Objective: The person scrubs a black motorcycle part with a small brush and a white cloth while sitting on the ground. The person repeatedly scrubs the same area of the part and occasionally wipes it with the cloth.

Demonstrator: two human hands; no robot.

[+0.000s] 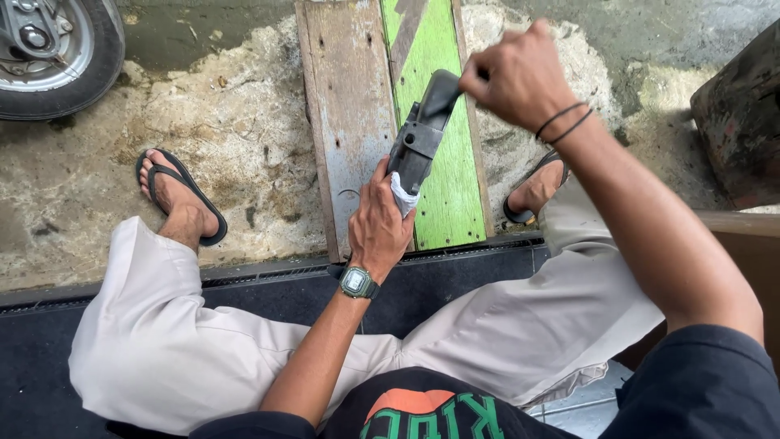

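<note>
Dark grey moulded plastic part (421, 134), long and narrow, looked like a vehicle trim or cover piece with a raised bracket and a hole at mid-length. It was held in the air above the wooden boards, tilted, top end away from the person.

Right hand (520, 77) was closed around the upper end, fingers curled over the edge. Two dark bands sat on that wrist. Left hand (378, 223) was at the lower end, fingers bunched around a white cloth (404, 195) pressed against the part's lower edge. A digital wristwatch (356, 282) was on the left wrist.

Handling, as judged: rigid, light, probably smooth and a bit slick where clean. Thin edges and the bracket tabs could crack if twisted. Best gripped at the two ends, as it was, or around the thicker bracket section.

Below it lay a weathered grey plank (345, 122) beside a green-painted plank (443, 195), both on rough cracked concrete (236, 130). The person sat on a dark ledge, pale trousers, feet in black flip-flops (183, 195) either side of the boards. A scooter wheel (57, 53) stood at far left, a rusty dark object (739, 114) at far right.
</note>
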